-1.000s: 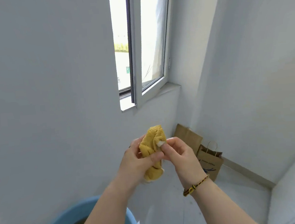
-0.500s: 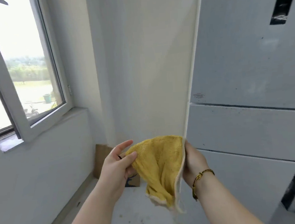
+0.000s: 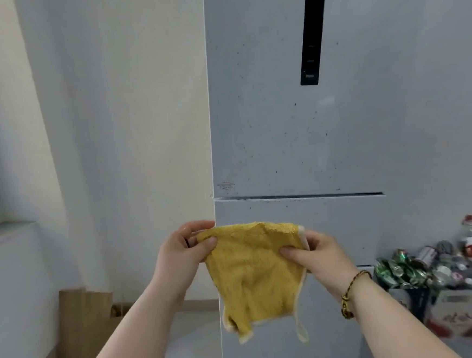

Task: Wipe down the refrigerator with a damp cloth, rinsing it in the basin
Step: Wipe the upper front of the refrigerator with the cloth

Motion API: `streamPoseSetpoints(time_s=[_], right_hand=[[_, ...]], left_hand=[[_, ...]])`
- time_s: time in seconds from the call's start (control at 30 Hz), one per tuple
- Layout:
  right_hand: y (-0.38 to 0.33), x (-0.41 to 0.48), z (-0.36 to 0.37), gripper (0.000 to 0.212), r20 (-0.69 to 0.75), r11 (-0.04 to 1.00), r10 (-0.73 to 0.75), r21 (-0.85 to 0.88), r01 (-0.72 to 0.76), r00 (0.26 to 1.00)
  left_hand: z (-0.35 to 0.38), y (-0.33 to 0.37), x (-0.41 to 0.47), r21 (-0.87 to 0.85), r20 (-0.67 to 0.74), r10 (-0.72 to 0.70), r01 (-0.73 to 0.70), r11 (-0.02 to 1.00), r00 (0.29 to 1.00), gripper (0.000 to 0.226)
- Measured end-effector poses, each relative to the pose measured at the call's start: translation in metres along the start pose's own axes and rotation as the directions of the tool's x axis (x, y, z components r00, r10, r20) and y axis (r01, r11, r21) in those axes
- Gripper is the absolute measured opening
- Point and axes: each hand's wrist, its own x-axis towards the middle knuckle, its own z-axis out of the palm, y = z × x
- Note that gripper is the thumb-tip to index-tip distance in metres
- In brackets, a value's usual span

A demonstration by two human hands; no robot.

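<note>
Both hands hold the cloth up in front of the refrigerator. The left hand (image 3: 184,256) pinches the upper left corner of the mustard-yellow terry cloth with a pale hem (image 3: 253,273) between thumb and fingers. The right hand (image 3: 320,254), with a dark beaded bracelet (image 3: 348,294) at its wrist, grips the upper right corner, thumb across the front.

The cloth hangs before the lower door of the tall pale-grey refrigerator (image 3: 310,133), just below the seam (image 3: 301,195) between its doors and close to its left edge. I cannot tell whether it touches the door.

The step in hand looks like spreading the cloth open before a wipe. The upper door is flecked with dark specks around its black vertical display panel (image 3: 312,38), so wiping seems hardly begun. The next move probably calls for gathering the cloth flat under one palm and pressing it to the door. The basin is not in view.

The taut top edge runs level from left to right, parallel to the door. The body hangs straight down, its broad face toward the person. The bottom edge is loose and crumpled, and a thin pale loop (image 3: 300,329) dangles from the lower right corner.

To the right of the refrigerator is a blurred heap of crushed cans with a red-capped bottle (image 3: 433,265). To its left, a brown paper bag (image 3: 84,318) leans on the wall.
</note>
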Motion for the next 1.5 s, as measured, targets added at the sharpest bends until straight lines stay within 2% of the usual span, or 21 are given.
streamPoseSetpoints(time_s=[0.17,0.27,0.4,0.5,0.6,0.73,0.83,0.9,0.97,1.03,1.1,1.2,1.27,1.33,1.43,1.5], right_hand=[[-0.016,0.052,-0.026,0.02,-0.137,0.955,-0.064,-0.295,0.021,0.988],[-0.029,0.09,-0.034,0.016,-0.214,0.929,-0.093,-0.37,0.007,0.972],[-0.046,0.156,-0.028,0.018,-0.375,0.858,-0.258,-0.513,0.032,0.89],[-0.059,0.199,-0.02,0.026,-0.418,0.829,-0.41,-0.541,0.141,0.81],[-0.075,0.239,-0.019,0.026,-0.475,0.764,-0.595,-0.584,0.274,0.648],[-0.103,0.299,-0.03,0.027,-0.481,0.591,-0.804,-0.711,0.381,0.349],[-0.13,0.34,-0.041,0.027,-0.392,0.398,-0.914,-0.818,0.416,0.103],[-0.148,0.37,-0.05,0.029,-0.316,0.284,-0.949,-0.864,0.417,-0.01],[-0.166,0.396,-0.059,0.026,-0.245,0.184,-0.965,-0.886,0.425,-0.092],[-0.184,0.418,-0.065,0.03,-0.174,0.112,-0.979,-0.9,0.421,-0.11],[-0.2,0.435,-0.065,0.033,-0.088,0.039,-0.991,-0.907,0.42,-0.097],[-0.217,0.455,-0.058,0.029,0.026,-0.083,-0.99,-0.901,0.425,-0.139],[-0.222,0.463,-0.053,0.027,0.032,-0.111,-0.984,-0.88,0.462,-0.175],[-0.217,0.468,-0.05,0.036,0.023,-0.125,-0.98,-0.844,0.521,-0.197],[-0.191,0.466,-0.048,0.021,0.147,-0.208,-0.974,-0.879,0.428,-0.171],[-0.174,0.467,-0.05,0.03,0.269,-0.286,-0.958,-0.894,0.346,-0.098]], left_hand=[[0.032,-0.004,0.057,-0.038,0.044,0.07,-0.069,0.997,0.997,0.028],[0.045,-0.005,0.097,-0.044,0.078,0.1,-0.097,0.994,0.992,0.027],[0.055,-0.006,0.162,-0.073,0.112,0.157,-0.149,0.986,0.981,0.028],[0.06,-0.001,0.21,-0.062,0.115,0.191,-0.185,0.981,0.975,0.03],[0.065,0.005,0.258,-0.07,0.146,0.237,-0.229,0.971,0.961,0.028],[0.072,0.01,0.308,-0.046,0.132,0.351,-0.348,0.936,0.927,0.026],[0.072,0.02,0.34,0.071,0.011,0.462,-0.461,0.884,0.887,0.03],[0.071,0.031,0.361,0.186,-0.068,0.557,-0.538,0.822,0.828,0.033],[0.072,0.044,0.378,0.272,-0.128,0.64,-0.594,0.757,0.757,0.032],[0.072,0.053,0.392,0.313,-0.198,0.665,-0.597,0.739,0.72,0.034],[0.074,0.058,0.403,0.311,-0.262,0.644,-0.569,0.762,0.719,0.042],[0.078,0.062,0.419,0.266,-0.314,0.606,-0.545,0.795,0.731,0.048],[0.08,0.063,0.427,0.243,-0.323,0.611,-0.561,0.792,0.723,0.045],[0.082,0.063,0.431,0.234,-0.348,0.624,-0.579,0.781,0.7,0.039],[0.085,0.063,0.432,0.238,-0.381,0.633,-0.59,0.772,0.674,0.034],[0.085,0.065,0.433,0.245,-0.381,0.639,-0.593,0.767,0.669,0.032]])
